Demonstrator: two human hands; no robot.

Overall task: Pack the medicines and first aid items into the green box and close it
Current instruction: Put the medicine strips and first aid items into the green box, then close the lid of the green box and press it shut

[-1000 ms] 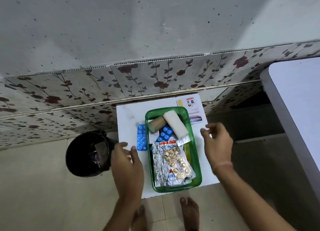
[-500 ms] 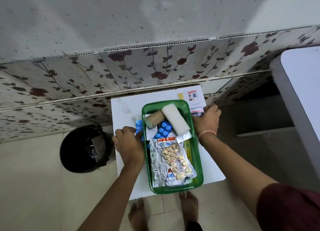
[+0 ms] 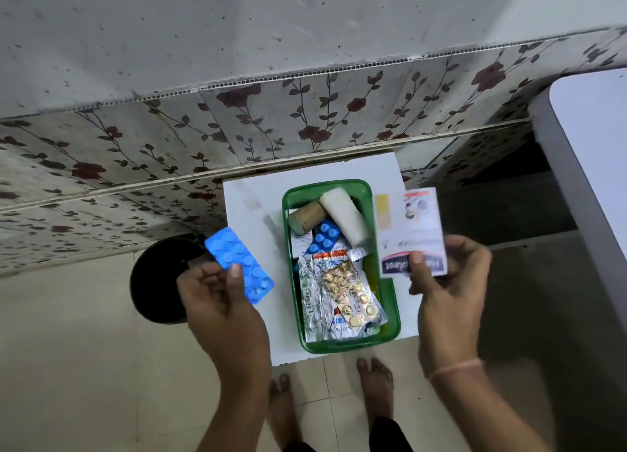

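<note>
The green box [image 3: 390, 302] sits open on a small white table [image 3: 251, 210]. Inside lie a white bandage roll [image 3: 344, 219], a brown roll [image 3: 305, 215], a blue blister strip [image 3: 324, 236] and silver and gold tablet strips [image 3: 342, 292]. My left hand [image 3: 220, 302] holds a blue blister pack [image 3: 239, 263] in the air, left of the box. My right hand [image 3: 448, 282] grips a white plaster packet [image 3: 409, 229] by its near edge, held just right of the box. No lid is visible.
A black bin [image 3: 152, 282] stands on the floor left of the table. A floral-tiled wall [image 3: 305, 122] runs behind. A grey-white tabletop [image 3: 590, 153] juts in at the right. Bare feet [image 3: 373, 383] stand below the table's near edge.
Both hands had reached down to the table beside the box; each has now lifted its item, the blue blister pack on the left and the plaster packet on the right.
</note>
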